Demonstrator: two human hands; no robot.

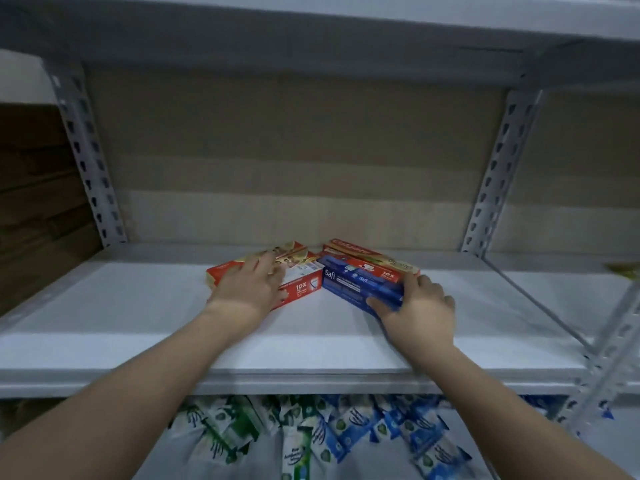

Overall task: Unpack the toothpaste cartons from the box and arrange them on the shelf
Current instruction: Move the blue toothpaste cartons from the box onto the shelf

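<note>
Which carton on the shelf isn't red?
The blue carton gripped by the right hand. The carton under the left hand and the one behind the blue are both red.

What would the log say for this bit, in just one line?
left hand: flat on red carton | right hand: gripping blue carton | second red carton: behind blue | all on shelf

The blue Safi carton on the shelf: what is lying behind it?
Behind the blue Safi carton lies a red Colgate carton, touching it. Only the red carton's top and far edge show; its near side is covered. The right hand grips the blue carton's right end.
</note>
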